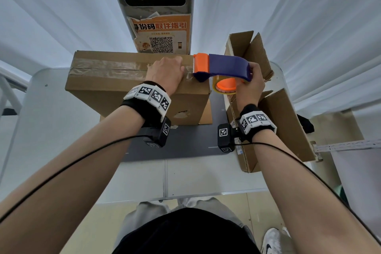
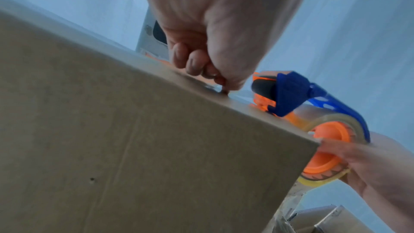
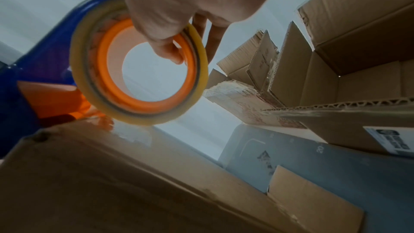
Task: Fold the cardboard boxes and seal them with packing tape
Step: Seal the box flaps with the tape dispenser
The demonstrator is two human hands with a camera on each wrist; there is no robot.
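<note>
A closed cardboard box (image 1: 115,86) (image 2: 112,130) (image 3: 112,174) stands on the table, with clear tape (image 1: 107,68) running along its top seam. My left hand (image 1: 165,72) (image 2: 201,66) rests near the right end of the top, its curled fingers pressing down on the tape. My right hand (image 1: 250,84) (image 3: 170,24) grips a blue and orange tape dispenser (image 1: 224,66) (image 2: 289,95) (image 3: 44,59), thumb inside the roll (image 1: 225,86) (image 2: 329,148) (image 3: 139,66). The dispenser's toothed orange head sits at the box's top right edge, just right of my left hand.
Two open, unsealed cardboard boxes (image 1: 245,47) (image 1: 284,126) (image 3: 358,42) stand to the right, flaps up. A grey mat (image 1: 185,144) lies on the white table (image 1: 51,119). A pillar with an orange poster (image 1: 162,35) rises behind the box, with white curtains either side.
</note>
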